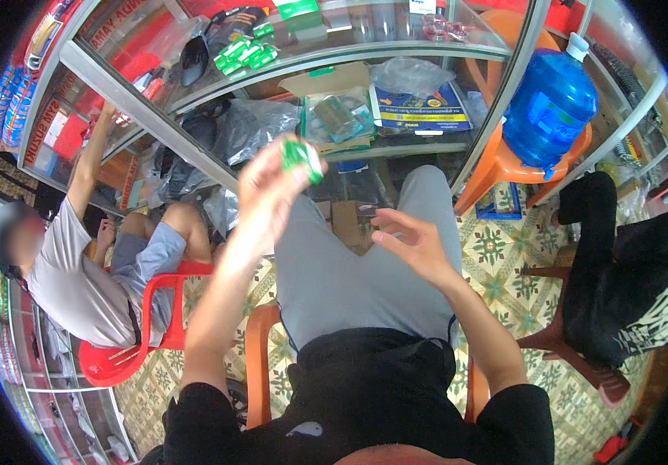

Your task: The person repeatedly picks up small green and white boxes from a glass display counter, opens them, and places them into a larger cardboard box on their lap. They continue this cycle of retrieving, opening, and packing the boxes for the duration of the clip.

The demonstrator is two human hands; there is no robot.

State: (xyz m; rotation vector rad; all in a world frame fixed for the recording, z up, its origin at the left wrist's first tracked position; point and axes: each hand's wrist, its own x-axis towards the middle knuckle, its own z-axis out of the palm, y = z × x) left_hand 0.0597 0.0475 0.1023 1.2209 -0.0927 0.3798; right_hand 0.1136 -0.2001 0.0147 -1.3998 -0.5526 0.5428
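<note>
A small green and white box (300, 160) is in my left hand (270, 182), raised in front of the glass case and slightly blurred by motion. My fingers are closed around it. Above my right thigh hovers my right hand (415, 246), with its fingers apart and loosely curled and nothing visible in them. Beyond my left hand, several similar green and white boxes (245, 56) lie in a pile on the glass display case (334, 66).
Inside the case's lower shelf are an open carton (338, 116) and clear plastic bags (268, 128). A blue water jug (551, 105) stands on an orange chair (489, 159) at right. One person (86, 271) sits at left on a red chair (155, 318); another (621, 271) sits at right.
</note>
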